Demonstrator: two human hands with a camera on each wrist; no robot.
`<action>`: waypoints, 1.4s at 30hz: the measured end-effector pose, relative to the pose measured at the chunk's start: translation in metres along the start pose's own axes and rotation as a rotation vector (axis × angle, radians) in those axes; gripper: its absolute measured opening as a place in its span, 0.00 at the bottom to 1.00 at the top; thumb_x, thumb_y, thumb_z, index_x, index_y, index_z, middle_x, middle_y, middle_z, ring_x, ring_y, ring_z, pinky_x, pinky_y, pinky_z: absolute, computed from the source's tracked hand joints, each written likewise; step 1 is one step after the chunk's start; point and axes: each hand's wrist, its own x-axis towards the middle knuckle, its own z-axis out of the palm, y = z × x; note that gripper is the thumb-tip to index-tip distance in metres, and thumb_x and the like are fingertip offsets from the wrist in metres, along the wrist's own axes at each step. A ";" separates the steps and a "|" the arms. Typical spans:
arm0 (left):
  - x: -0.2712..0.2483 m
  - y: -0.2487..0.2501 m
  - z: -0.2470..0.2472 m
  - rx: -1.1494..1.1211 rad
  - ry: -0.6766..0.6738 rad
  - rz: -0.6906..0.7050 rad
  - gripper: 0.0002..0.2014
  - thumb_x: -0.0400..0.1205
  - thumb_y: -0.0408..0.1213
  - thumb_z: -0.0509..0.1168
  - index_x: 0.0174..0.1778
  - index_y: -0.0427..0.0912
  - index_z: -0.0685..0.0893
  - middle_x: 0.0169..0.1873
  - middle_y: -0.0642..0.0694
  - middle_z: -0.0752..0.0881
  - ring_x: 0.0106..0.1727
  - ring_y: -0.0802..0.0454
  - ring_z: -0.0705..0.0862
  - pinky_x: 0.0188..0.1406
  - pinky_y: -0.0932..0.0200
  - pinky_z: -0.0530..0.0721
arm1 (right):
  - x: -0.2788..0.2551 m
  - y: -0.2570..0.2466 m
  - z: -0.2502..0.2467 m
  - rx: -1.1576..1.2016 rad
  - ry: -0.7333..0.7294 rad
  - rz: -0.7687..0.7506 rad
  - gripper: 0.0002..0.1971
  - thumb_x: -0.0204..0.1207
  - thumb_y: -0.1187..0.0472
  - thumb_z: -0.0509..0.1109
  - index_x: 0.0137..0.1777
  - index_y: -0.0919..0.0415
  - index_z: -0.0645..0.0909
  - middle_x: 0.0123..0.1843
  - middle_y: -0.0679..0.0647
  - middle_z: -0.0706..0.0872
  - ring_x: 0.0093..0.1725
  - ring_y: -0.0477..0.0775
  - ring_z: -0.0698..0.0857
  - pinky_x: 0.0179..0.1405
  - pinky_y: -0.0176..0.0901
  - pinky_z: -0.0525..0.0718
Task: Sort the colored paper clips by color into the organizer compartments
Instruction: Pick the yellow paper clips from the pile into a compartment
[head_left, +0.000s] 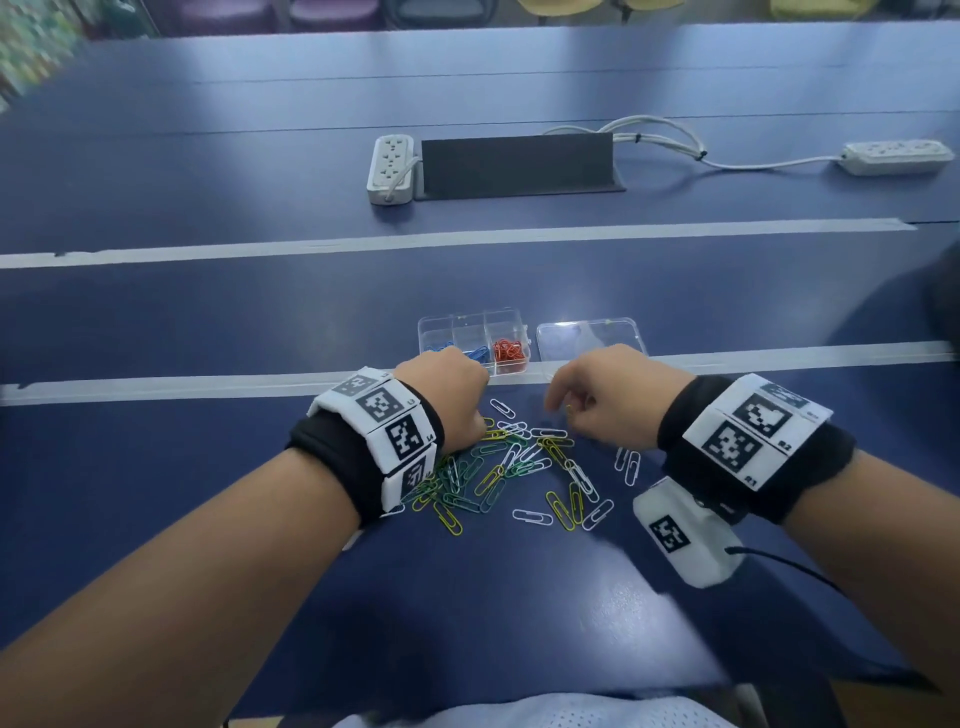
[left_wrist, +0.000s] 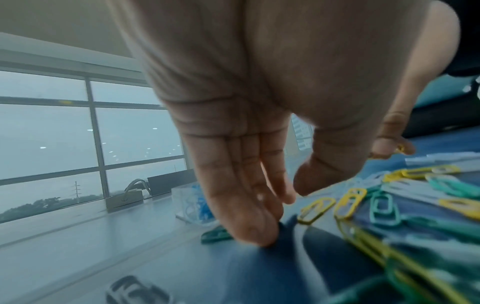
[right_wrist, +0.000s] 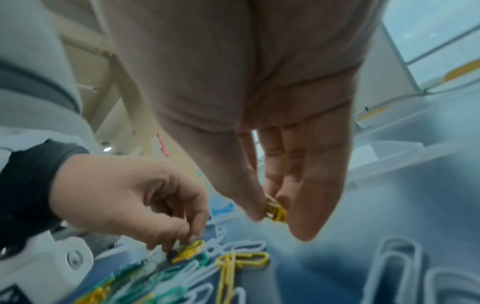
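A clear organizer (head_left: 506, 318) stands past the hands, with blue clips (head_left: 477, 355) in one compartment and red clips (head_left: 508, 350) in the one to their right. Loose yellow, green and white paper clips (head_left: 511, 467) lie in a pile on the blue table. My right hand (head_left: 563, 408) hovers above the pile's far right edge, pinching a yellow clip (right_wrist: 276, 209) between thumb and fingers. My left hand (left_wrist: 293, 195) reaches down to the pile's left side. Its fingertips (left_wrist: 257, 236) touch the table beside a green clip (left_wrist: 215, 234), with nothing between thumb and fingers.
The organizer's clear lid (head_left: 592, 338) lies flat to its right. Strips of pale tape (head_left: 208, 387) cross the table. Further back are two power strips (head_left: 390, 169) and a dark cable box (head_left: 519, 163). A white tagged module (head_left: 685, 535) hangs under my right wrist.
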 end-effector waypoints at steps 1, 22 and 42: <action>-0.001 -0.001 -0.001 -0.023 0.006 0.015 0.11 0.77 0.40 0.61 0.48 0.39 0.83 0.41 0.43 0.81 0.51 0.40 0.84 0.48 0.49 0.85 | -0.001 0.002 -0.001 0.042 -0.004 0.012 0.18 0.74 0.68 0.58 0.52 0.52 0.86 0.43 0.53 0.88 0.39 0.54 0.87 0.43 0.34 0.80; -0.001 -0.002 -0.001 -0.066 0.038 0.073 0.11 0.77 0.42 0.67 0.50 0.42 0.88 0.48 0.43 0.88 0.53 0.42 0.85 0.53 0.50 0.86 | 0.000 -0.010 0.017 -0.039 -0.055 -0.001 0.07 0.69 0.61 0.72 0.46 0.55 0.86 0.37 0.47 0.80 0.40 0.51 0.80 0.28 0.30 0.72; -0.001 0.009 0.001 -0.076 -0.016 0.058 0.09 0.75 0.32 0.64 0.49 0.36 0.84 0.51 0.41 0.85 0.52 0.43 0.84 0.47 0.52 0.85 | 0.003 0.010 0.009 0.984 -0.060 0.260 0.14 0.70 0.74 0.56 0.28 0.62 0.75 0.31 0.58 0.78 0.24 0.52 0.73 0.22 0.37 0.68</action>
